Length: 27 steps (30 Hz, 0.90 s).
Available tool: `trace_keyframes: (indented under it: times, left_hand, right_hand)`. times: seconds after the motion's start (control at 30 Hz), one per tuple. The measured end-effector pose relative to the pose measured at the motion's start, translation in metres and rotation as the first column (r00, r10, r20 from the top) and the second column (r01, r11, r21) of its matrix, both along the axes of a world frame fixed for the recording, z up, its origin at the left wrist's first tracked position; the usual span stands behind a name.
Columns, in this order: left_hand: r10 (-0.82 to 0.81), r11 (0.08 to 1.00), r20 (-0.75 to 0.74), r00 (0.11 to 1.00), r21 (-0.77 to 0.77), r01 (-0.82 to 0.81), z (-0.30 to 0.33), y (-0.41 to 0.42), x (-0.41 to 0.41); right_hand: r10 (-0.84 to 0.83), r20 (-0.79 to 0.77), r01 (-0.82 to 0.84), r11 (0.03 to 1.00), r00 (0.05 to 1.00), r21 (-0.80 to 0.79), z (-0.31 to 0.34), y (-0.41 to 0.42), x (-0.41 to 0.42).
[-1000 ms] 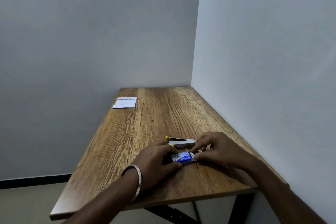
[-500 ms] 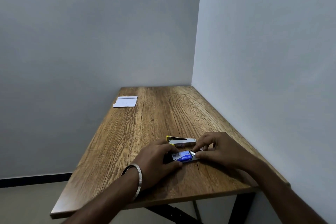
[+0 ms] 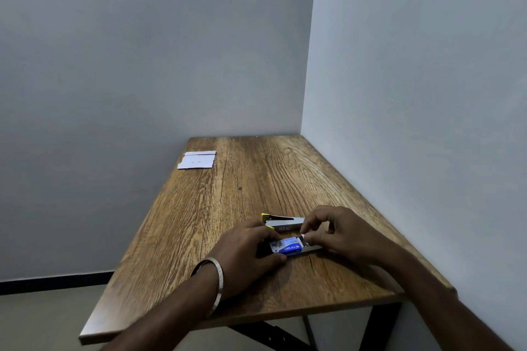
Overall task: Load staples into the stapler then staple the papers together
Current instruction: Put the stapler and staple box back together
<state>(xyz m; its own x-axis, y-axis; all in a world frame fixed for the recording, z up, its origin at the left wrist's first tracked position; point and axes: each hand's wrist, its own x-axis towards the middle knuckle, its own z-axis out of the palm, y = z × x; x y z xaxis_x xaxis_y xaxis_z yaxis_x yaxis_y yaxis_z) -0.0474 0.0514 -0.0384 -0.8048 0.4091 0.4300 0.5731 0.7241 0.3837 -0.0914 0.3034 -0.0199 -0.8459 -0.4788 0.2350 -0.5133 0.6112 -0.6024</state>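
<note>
The staple box (image 3: 286,246) lies on the surface (image 3: 216,208) near its front edge, just before the stapler (image 3: 282,222). The left hand (image 3: 245,253) pins it with a closed grip; the right hand (image 3: 339,234) pinches something at its open end, probably a staple strip. The box is light card, and staple strips are brittle, so take them by the sides. The blue label seems to read "Kangaro". The papers (image 3: 197,160) lie well apart, at the far left corner.

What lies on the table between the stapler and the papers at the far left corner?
Nothing: in the head view only bare wooden table runs from the stapler to the papers. Both hands work at the blue staple box, nearer the person.
</note>
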Motion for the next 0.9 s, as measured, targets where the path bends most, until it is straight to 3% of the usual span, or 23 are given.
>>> trace_keyframes:
  times: [0.3, 0.7, 0.9]
  left_hand:
    - [-0.003, 1.000, 0.006, 1.000, -0.009, 0.003, -0.001, 0.000, -0.001]
    - [0.008, 1.000, 0.004, 1.000, -0.023, -0.008, 0.003, 0.001, 0.001]
    - [0.007, 1.000, -0.006, 1.000, -0.022, -0.007, 0.002, 0.001, 0.000]
  right_hand:
    - [-0.075, 0.026, 0.075, 0.997, 0.997, 0.004, 0.000, 0.008, -0.001]
    - [-0.048, 0.029, 0.046, 0.998, 0.998, 0.053, 0.006, 0.008, 0.003]
    - [-0.045, 0.020, 0.045, 0.998, 0.999, -0.035, 0.002, 0.014, 0.005]
